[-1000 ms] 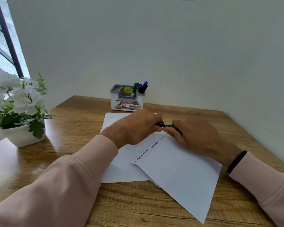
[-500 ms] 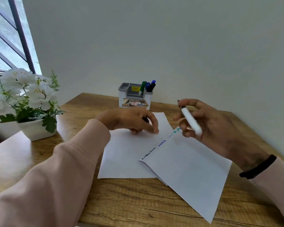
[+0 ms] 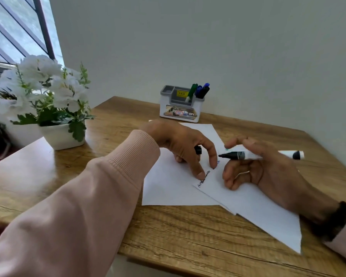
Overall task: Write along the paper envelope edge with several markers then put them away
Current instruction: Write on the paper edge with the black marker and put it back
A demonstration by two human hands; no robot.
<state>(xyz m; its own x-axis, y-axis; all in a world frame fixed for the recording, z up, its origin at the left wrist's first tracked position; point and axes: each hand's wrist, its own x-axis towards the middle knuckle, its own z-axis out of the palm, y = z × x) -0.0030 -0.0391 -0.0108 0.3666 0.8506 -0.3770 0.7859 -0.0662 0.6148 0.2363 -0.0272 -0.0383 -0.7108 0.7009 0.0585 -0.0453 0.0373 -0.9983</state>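
A white paper envelope [image 3: 254, 198] lies slanted on a white sheet [image 3: 168, 184] on the wooden table. Handwriting in black, blue and green runs along its upper left edge. My right hand [image 3: 264, 166] grips an uncapped black marker [image 3: 240, 155], white barrel, tip pointing left just above the envelope. My left hand [image 3: 184, 144] holds the black cap [image 3: 198, 150] in its curled fingers while two fingertips press on the envelope's written edge. A white and grey marker holder [image 3: 181, 110] stands at the back with a green marker [image 3: 192, 91] and blue markers [image 3: 202, 89] in it.
A white pot of white flowers [image 3: 48, 102] stands at the table's left. The wall runs close behind the holder and along the right side. The table's front edge [image 3: 208, 264] is near me.
The marker came uncapped: the cap stays in my left hand. My right hand swung the marker round so its bare tip points left over the envelope. My left fingers moved onto the written edge.
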